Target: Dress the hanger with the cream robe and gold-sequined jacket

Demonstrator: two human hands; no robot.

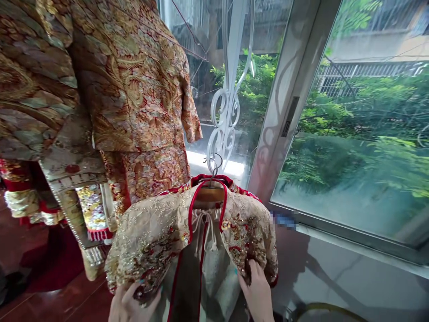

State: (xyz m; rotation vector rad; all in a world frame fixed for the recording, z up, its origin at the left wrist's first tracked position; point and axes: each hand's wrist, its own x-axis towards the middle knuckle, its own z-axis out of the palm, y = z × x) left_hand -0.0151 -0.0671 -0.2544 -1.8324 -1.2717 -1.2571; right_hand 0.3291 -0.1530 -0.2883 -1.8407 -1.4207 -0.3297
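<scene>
A cream and gold embroidered jacket [157, 232] with red trim hangs open on a wooden hanger [209, 194], whose metal hook catches on a white scrolled window grille [225, 112]. My left hand [132, 303] grips the lower edge of the jacket's left front panel, fingers curled into the fabric. My right hand [256, 290] pinches the lower edge of the right front panel. White ties [205, 226] dangle at the collar, and a pale lining shows between the panels.
A red and gold embroidered garment [134, 89] hangs at the upper left, with more brocade pieces [36, 89] beside it. A sliding window frame [288, 103] stands to the right, greenery outside. Below are a grey sill [351, 268] and a dark red floor [53, 295].
</scene>
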